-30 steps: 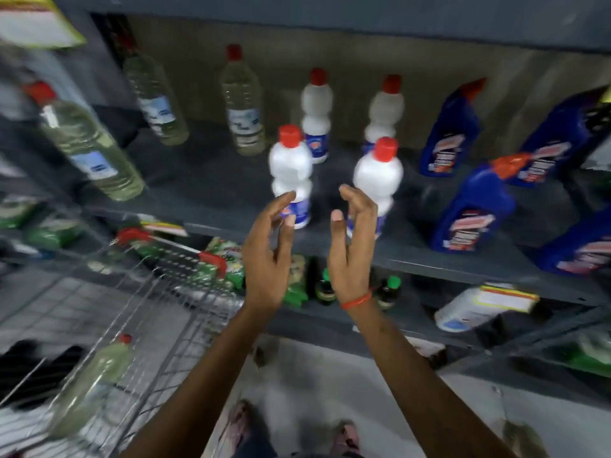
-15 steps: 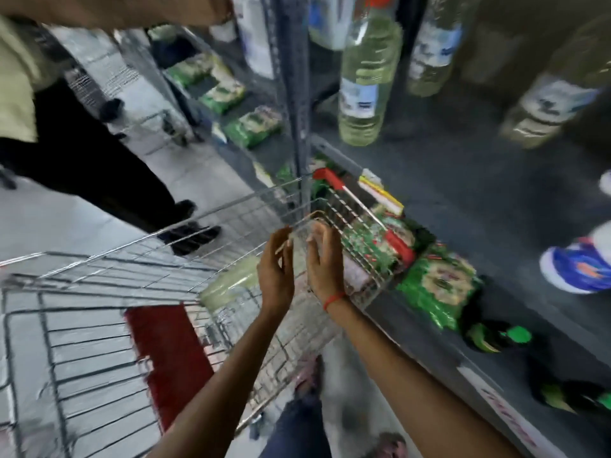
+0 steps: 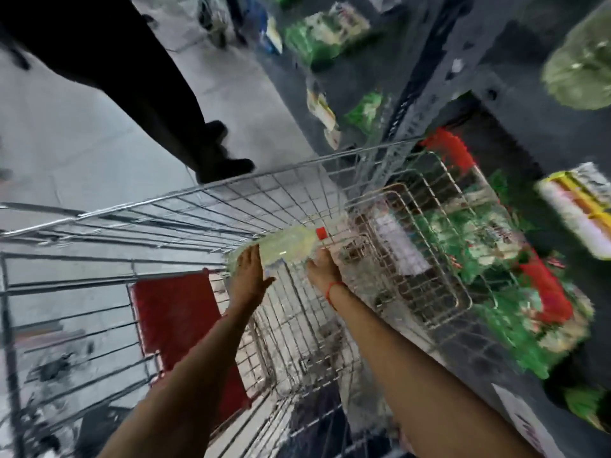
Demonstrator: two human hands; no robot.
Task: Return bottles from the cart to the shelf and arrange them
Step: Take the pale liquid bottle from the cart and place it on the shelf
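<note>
Bottle [image 3: 291,244] lies between both hands' grip in cart [image 3: 205,206].

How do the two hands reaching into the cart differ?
The left hand lies flat and open against the bottle's base end; the right hand curls near its red-capped neck. The right wrist wears a red band; the left is bare. Both touch the bottle inside the cart.

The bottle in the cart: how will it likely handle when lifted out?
The bottle lies on its side and looks round, so it may roll on the cart wire if nudged. It appears full of pale liquid, so probably heavy for its size. With the left hand and right hand at either side, a two-handed lift seems steadier; smooth plastic could slip.
</note>
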